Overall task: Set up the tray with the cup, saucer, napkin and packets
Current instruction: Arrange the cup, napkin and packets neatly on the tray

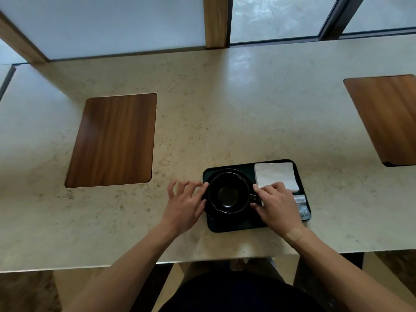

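Tray [234, 227] set on bench [202, 122] near front edge. Saucer [215, 216] placed on tray's left part, cup [228, 192] upright on it, handle to right. Napkin [275, 174] laid at tray's far right, packets [302, 207] just nearer. Cup handle pinched by right hand [275, 204]. Left hand [185, 204] spread, fingertips touching saucer's left rim.

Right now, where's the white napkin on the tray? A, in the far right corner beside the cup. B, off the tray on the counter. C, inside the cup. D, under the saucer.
A: the napkin lies flat in the far right corner of the tray, beside the cup, with the right hand overlapping its near edge.
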